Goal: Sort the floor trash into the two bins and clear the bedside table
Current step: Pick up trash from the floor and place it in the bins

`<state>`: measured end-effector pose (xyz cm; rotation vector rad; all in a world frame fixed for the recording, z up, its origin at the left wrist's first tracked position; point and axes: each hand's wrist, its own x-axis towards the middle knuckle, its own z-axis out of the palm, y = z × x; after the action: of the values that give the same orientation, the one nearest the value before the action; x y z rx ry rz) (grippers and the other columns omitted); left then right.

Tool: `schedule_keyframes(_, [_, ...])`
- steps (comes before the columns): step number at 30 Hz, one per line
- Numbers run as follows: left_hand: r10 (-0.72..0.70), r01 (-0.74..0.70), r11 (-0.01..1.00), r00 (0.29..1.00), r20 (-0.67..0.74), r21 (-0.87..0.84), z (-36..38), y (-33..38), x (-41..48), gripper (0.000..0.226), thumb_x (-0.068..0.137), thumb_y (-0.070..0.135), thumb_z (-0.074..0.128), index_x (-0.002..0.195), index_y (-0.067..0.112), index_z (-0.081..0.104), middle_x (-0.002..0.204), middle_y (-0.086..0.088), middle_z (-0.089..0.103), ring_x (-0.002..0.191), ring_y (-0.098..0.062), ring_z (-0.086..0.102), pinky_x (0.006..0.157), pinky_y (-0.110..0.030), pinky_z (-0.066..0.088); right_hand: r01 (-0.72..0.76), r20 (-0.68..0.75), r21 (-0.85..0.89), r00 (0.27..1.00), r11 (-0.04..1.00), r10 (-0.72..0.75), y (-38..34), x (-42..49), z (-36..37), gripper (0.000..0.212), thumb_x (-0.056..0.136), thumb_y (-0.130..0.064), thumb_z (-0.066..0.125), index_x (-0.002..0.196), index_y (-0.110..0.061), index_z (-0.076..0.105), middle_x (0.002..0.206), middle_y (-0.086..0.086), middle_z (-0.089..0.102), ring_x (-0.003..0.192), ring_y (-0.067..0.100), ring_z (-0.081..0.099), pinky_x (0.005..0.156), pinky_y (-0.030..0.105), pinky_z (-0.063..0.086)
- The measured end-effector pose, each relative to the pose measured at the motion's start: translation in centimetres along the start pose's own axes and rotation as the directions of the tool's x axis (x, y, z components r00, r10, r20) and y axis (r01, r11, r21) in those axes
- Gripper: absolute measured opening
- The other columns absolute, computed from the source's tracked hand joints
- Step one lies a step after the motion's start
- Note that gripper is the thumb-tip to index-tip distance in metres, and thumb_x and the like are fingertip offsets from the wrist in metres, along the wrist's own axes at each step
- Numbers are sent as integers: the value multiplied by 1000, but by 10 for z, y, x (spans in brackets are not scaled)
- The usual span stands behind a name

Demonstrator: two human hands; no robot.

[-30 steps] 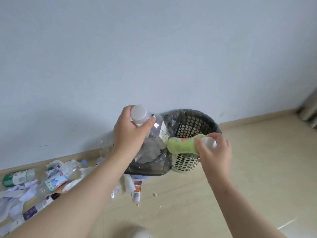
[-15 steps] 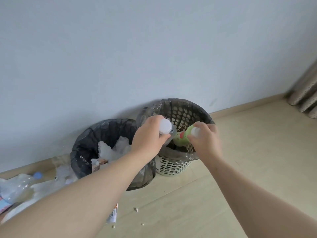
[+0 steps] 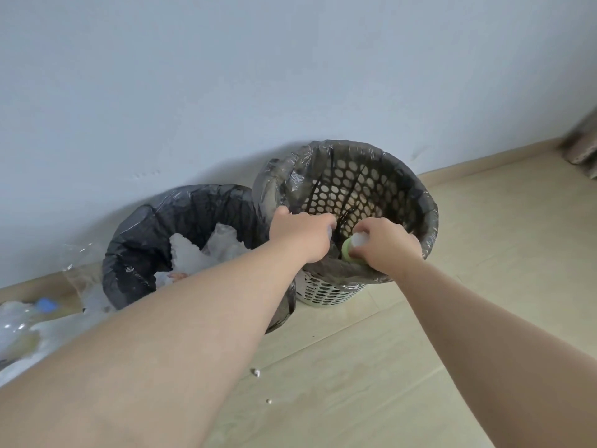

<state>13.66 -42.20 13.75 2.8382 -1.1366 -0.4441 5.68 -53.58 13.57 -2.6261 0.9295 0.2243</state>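
My right grip (image 3: pixel 384 245) curls round the green bottle (image 3: pixel 347 253) at its white cap end. The bottle pokes out at 9 o'clock of my knuckles, just inside the near rim of the perforated bin (image 3: pixel 423 202). My left grip (image 3: pixel 303 236) curls round a second bottle (image 3: pixel 330 233), only a pale cap edge showing. Both labels are hidden. The black-lined bin (image 3: pixel 129 263), holding white scraps (image 3: pixel 187 257), stands just beside at 8 o'clock.
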Motion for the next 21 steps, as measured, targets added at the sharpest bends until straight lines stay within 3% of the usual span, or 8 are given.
schedule_keyframes(2, [-9,2,994,998,65,108,1,5,2,48,92,13,28,132,39,38,127,0,53,119,-23,44,108,-36,17,4,52,-22,999,1000,-2,0,2,5,36,84,-24,55,119,-30,58,113,1,62,92,22,58,81,34,48])
schedule_keyframes(5, [-16,8,989,998,55,149,7,9,1,56,90,15,38,140,39,27,131,0,48,119,-22,46,105,-37,23,13,21,-130,1000,991,-10,-2,3,14,36,86,-11,49,118,-25,58,114,6,59,96,28,60,84,38,52])
schedule_keyframes(9, [-1,7,996,998,-65,93,21,5,-4,60,91,18,46,142,37,20,127,-1,51,108,-26,54,78,-34,31,20,52,-174,999,985,-11,2,5,21,32,86,-6,48,111,-23,60,111,7,60,94,28,60,83,40,53])
schedule_keyframes(11, [31,-24,998,991,-127,53,25,-1,-6,59,90,21,48,141,35,23,127,-1,51,109,-28,53,73,-34,31,30,-11,-134,999,990,-32,4,5,21,26,89,-11,45,107,-23,60,106,5,62,90,26,60,78,38,53])
schedule_keyframes(16, [153,-180,983,927,-343,-48,22,-11,-5,41,89,24,48,130,24,46,124,0,56,108,-24,53,77,-34,40,60,-201,-92,976,994,-77,7,5,17,23,92,-19,40,102,-19,61,95,5,64,84,26,59,72,37,52])
schedule_keyframes(21, [144,-199,975,908,-392,-103,22,-9,-4,32,92,24,42,120,19,56,109,0,65,103,-22,57,94,-33,33,99,-239,-29,966,995,-103,5,4,12,22,92,-23,41,96,-17,62,87,3,64,79,24,60,70,38,54])
